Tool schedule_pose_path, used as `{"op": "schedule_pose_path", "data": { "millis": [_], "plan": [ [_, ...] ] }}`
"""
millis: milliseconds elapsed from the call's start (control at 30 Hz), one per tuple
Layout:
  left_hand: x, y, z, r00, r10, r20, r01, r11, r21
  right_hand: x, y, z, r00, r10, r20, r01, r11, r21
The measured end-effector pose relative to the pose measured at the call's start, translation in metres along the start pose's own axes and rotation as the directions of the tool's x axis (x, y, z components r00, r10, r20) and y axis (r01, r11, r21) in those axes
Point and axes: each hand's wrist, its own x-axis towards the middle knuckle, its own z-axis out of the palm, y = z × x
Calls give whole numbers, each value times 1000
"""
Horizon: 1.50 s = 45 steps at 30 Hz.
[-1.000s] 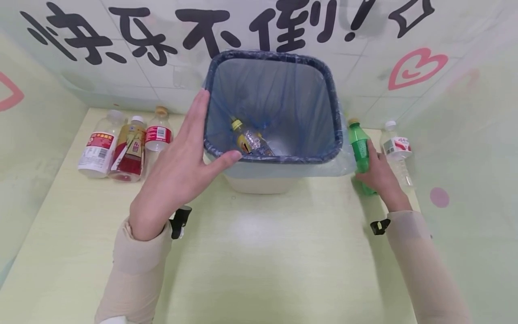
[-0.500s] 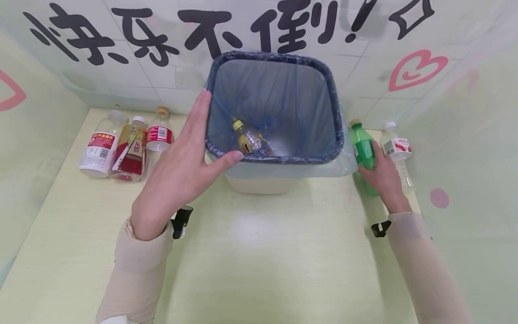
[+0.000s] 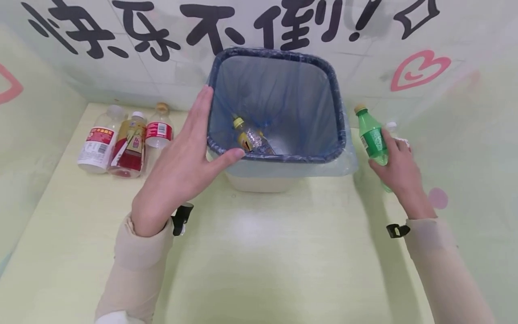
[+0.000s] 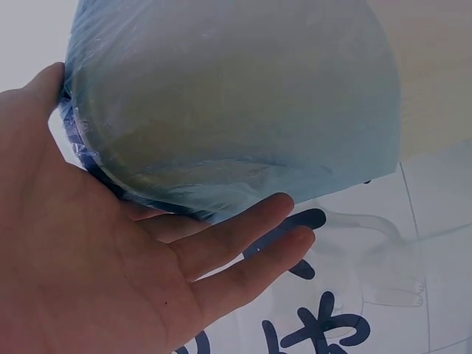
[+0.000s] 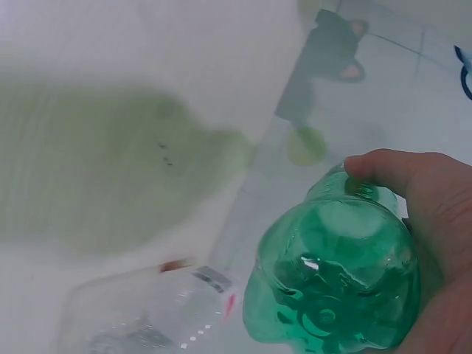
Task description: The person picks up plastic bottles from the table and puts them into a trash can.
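My right hand (image 3: 400,173) grips a green plastic bottle (image 3: 372,137) with an orange cap, tilted and held up off the table. In the right wrist view, the base of the green bottle (image 5: 332,295) faces the camera, with the thumb along its side. My left hand (image 3: 178,162) rests against the left side of a trash bin (image 3: 336,112) lined with a bluish plastic bag, its fingers extended and its thumb over the front rim. The left wrist view shows those straight fingers (image 4: 243,280) beside the bag (image 4: 243,96). Inside the bin lies a yellow-capped bottle (image 3: 252,137).
At the table's back left lie a white bottle (image 3: 99,144) with a red label, a gold-and-red bottle (image 3: 129,148) and a clear red-labelled bottle (image 3: 159,129). A clear bottle (image 5: 173,310) lies on the right, mostly hidden by my right hand in the head view. A wall with lettering (image 3: 210,27) stands behind.
My right hand has closed round the green bottle and lifted it off the table, moving slightly right. My left hand stays at the bin.
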Motion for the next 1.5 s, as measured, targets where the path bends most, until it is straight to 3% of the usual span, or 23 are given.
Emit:
{"op": "schedule_pose_path", "data": {
  "millis": [133,433,767,1000,1167,1500],
  "plan": [
    [2,1,0,1000,3,8,-3,1000,-4,-5,-7,-12,999,28,37,-29,999,19],
    [0,1,-1,1000,-3,1,3,1000,5,-4,-20,-33,996,1,92,-4,1000,31],
    [2,2,2,1000,0,7,-1,1000,9,-11,-35,-61,995,-27,92,26,1000,17],
    [0,0,1,1000,0,-11,0,1000,10,-7,-45,-72,994,-57,96,57,998,2],
    [1,0,3,1000,5,-16,-5,1000,4,-6,-47,-80,992,-29,125,31,999,-15],
    [1,-1,3,1000,9,-26,-9,1000,13,-3,-53,-97,992,-70,105,73,997,-29]
  ]
}}
